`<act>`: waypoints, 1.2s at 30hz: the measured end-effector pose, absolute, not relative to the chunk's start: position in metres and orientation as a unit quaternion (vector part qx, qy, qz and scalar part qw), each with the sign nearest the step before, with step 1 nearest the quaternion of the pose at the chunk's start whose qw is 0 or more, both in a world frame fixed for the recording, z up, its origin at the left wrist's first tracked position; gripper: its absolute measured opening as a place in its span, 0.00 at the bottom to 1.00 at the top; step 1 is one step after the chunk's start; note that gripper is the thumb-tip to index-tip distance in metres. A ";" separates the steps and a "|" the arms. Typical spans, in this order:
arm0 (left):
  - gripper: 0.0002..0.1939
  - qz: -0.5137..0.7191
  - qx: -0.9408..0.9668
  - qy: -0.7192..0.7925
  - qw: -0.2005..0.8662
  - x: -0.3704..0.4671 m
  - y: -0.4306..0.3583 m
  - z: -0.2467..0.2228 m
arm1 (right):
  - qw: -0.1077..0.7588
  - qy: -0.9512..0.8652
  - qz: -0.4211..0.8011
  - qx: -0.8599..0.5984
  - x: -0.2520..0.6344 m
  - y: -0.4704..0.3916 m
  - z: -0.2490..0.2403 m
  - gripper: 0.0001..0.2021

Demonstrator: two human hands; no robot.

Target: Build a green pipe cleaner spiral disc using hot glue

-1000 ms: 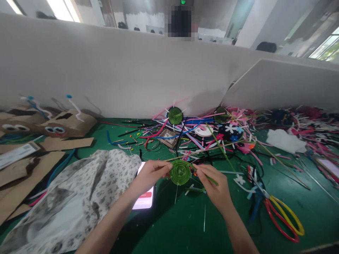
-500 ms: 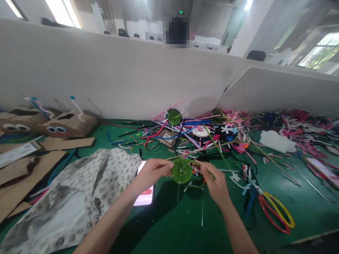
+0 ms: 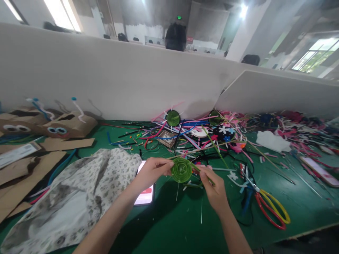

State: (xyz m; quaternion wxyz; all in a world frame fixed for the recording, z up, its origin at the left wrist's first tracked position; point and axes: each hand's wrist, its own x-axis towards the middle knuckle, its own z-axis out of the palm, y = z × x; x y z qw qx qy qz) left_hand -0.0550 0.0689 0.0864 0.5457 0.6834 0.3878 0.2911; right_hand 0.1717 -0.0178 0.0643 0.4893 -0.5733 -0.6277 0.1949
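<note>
A green pipe-cleaner coil (image 3: 181,170), wound flat into a round disc, is held above the table. My left hand (image 3: 154,171) pinches its left edge between thumb and fingers. On the other side, my right hand (image 3: 214,184) has its fingers closed on the green pipe-cleaner strand (image 3: 195,167) that runs off the coil's upper right. A thin pale strand hangs below the disc. Under my left wrist lies a phone (image 3: 147,198) with a lit screen. Just behind the coil are colourful pipe-cleaner scraps.
Scissors (image 3: 272,209) with red and yellow handles lie at the right. A patterned cloth (image 3: 106,183) and cardboard pieces (image 3: 34,176) cover the left. Cardboard boxes with eyes (image 3: 70,125) stand behind them. Another green disc (image 3: 173,118) leans near the grey partition (image 3: 119,77).
My right hand has shifted slightly, and the green strand in it now stretches straighter from the coil. My left hand and the coil stay almost in place. The view has tilted a little.
</note>
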 end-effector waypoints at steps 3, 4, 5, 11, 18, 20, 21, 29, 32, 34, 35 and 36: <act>0.20 0.295 0.682 0.383 0.549 -0.055 0.068 0.086 | 0.486 -0.633 0.213 -0.564 0.167 -0.025 0.066 0.16; 0.20 0.295 0.681 0.381 0.551 -0.055 0.068 0.086 | 0.487 -0.631 0.220 -0.563 0.164 -0.028 0.067 0.17; 0.20 0.295 0.680 0.380 0.553 -0.056 0.068 0.086 | 0.488 -0.627 0.226 -0.563 0.162 -0.031 0.069 0.17; 0.19 0.302 0.674 0.384 0.555 -0.056 0.066 0.090 | 0.511 -0.607 0.254 -0.552 0.144 -0.045 0.076 0.21; 0.18 0.312 0.669 0.386 0.553 -0.055 0.061 0.098 | 0.542 -0.536 0.239 -0.601 0.132 -0.044 0.076 0.20; 0.19 0.312 0.684 0.391 0.531 -0.055 0.059 0.100 | 0.566 -0.501 0.260 -0.601 0.132 -0.042 0.077 0.20; 0.19 0.311 0.695 0.394 0.515 -0.055 0.058 0.102 | 0.574 -0.489 0.269 -0.600 0.133 -0.042 0.079 0.20; 0.19 0.304 0.738 0.405 0.446 -0.055 0.051 0.106 | 0.552 -0.548 0.211 -0.592 0.137 -0.044 0.079 0.15; 0.20 0.308 0.722 0.400 0.473 -0.053 0.052 0.106 | 0.553 -0.574 0.129 -0.590 0.136 -0.042 0.072 0.15; 0.20 0.310 0.699 0.395 0.508 -0.052 0.053 0.105 | 0.560 -0.588 0.076 -0.578 0.136 -0.040 0.068 0.16; 0.19 0.313 0.686 0.392 0.527 -0.051 0.054 0.104 | 0.564 -0.591 0.057 -0.574 0.137 -0.039 0.066 0.17; 0.18 0.315 0.674 0.390 0.542 -0.050 0.055 0.103 | 0.568 -0.591 0.044 -0.571 0.137 -0.039 0.064 0.17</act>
